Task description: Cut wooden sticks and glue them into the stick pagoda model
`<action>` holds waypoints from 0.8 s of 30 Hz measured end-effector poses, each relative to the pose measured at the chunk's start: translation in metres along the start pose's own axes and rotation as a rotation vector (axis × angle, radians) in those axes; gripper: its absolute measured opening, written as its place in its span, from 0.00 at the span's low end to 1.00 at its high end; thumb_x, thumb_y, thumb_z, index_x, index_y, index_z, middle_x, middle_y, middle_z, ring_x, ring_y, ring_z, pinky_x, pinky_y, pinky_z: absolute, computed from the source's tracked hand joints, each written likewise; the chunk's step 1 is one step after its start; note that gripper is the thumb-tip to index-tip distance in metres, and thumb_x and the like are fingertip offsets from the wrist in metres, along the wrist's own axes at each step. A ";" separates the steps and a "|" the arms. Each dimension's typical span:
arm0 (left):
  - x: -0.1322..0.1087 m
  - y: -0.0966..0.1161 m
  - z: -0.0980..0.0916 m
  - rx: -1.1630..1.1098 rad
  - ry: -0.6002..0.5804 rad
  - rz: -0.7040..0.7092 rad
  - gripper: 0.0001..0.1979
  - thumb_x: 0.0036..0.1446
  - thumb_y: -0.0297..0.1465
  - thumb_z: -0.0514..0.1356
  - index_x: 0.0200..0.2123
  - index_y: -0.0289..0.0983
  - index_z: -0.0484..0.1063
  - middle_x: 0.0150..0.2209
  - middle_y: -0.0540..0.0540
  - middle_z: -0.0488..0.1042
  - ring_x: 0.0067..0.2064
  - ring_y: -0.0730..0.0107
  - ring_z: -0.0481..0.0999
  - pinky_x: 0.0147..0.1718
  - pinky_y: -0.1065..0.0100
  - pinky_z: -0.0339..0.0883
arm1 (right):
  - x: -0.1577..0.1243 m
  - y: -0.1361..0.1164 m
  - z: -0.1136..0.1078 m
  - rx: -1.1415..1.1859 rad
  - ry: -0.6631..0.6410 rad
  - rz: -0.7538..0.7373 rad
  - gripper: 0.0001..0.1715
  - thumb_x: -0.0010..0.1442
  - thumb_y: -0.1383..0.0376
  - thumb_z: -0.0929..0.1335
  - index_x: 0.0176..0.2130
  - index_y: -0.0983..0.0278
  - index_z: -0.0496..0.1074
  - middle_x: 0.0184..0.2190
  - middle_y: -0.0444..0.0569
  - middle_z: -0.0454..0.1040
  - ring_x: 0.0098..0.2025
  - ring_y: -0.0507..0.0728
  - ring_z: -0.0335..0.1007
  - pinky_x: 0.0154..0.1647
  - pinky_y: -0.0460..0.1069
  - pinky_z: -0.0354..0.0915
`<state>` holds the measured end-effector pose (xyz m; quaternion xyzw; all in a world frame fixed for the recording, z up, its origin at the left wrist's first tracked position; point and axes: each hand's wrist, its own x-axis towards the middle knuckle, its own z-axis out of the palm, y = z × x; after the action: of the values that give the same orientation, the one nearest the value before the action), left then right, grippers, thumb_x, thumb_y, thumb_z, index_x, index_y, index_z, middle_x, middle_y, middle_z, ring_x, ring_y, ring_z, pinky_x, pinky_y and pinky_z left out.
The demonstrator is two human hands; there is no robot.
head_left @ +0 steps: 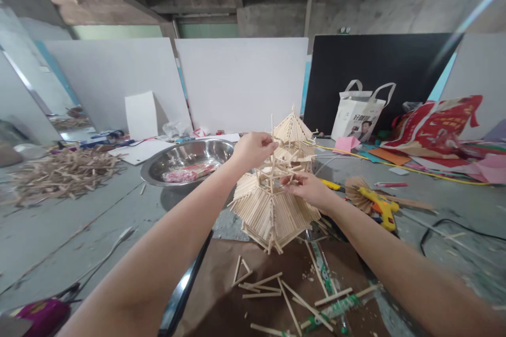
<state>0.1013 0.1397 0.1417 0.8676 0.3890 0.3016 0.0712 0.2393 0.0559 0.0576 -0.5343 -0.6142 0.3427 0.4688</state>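
Observation:
A two-tiered pagoda model (272,197) made of thin wooden sticks is held up in front of me. My left hand (253,148) grips its upper part beside the small top roof (293,126). My right hand (306,187) pinches the sticks of the frame between the two roofs. The wide lower roof (264,216) tilts toward me. Loose sticks (263,287) lie on the brown paper (221,295) below the model.
A steel bowl (185,160) with pink packets sits behind my left hand. A yellow glue gun (381,208) lies at the right, beside a black cable (446,226). A pile of sticks (63,168) is far left. White paper bag (361,116) and coloured papers stand at the back right.

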 end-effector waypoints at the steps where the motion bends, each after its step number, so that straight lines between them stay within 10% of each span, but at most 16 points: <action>1: 0.000 0.000 0.000 0.007 -0.003 0.000 0.13 0.46 0.40 0.52 0.21 0.37 0.69 0.17 0.51 0.65 0.20 0.78 0.58 0.20 0.71 0.48 | 0.000 0.000 0.000 0.000 0.000 -0.006 0.08 0.41 0.63 0.66 0.25 0.64 0.68 0.23 0.42 0.67 0.27 0.50 0.60 0.32 0.46 0.56; 24: -0.002 0.003 -0.004 0.012 -0.029 -0.008 0.14 0.46 0.41 0.52 0.22 0.37 0.69 0.18 0.51 0.65 0.20 0.78 0.58 0.20 0.72 0.48 | -0.001 0.001 0.000 -0.023 0.000 0.000 0.09 0.41 0.61 0.66 0.25 0.64 0.68 0.22 0.42 0.66 0.26 0.50 0.59 0.29 0.46 0.55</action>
<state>0.0996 0.1357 0.1447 0.8707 0.3931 0.2864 0.0727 0.2399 0.0553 0.0570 -0.5399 -0.6181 0.3355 0.4626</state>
